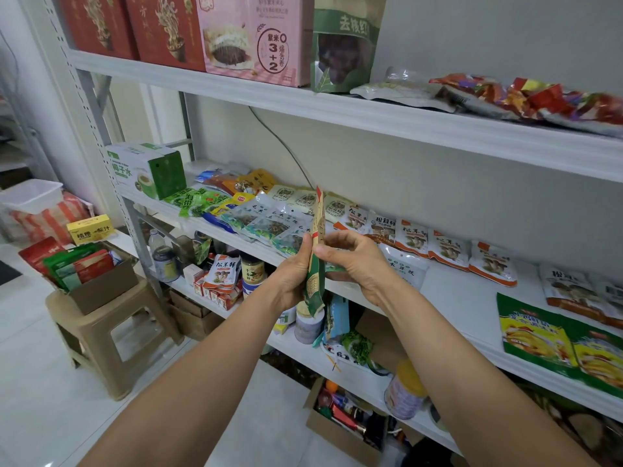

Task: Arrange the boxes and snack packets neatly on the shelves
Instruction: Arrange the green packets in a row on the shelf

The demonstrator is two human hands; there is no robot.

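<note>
Pouch [315,286] held edge-on before the middle shelf [448,291].
The left hand [292,268] and right hand [354,261] both had fingers curled round the pouch, pinching it upright, just near of the shelf's front edge. Set down on that thin edge, it would likely topple onto the packets [411,239] behind; a slack grip could drop it onto the jars [307,326] below.

Arms outstretched, left hand [294,268] and right hand [354,261] (fingers curled) grip one packet [316,283].

Pink checked cardboard box [256,38], dark red cardboard boxes with gold print [165,28], green-and-white carton [145,170], green-and-tan paper packet [315,284], beige plastic stool [111,335]
</note>
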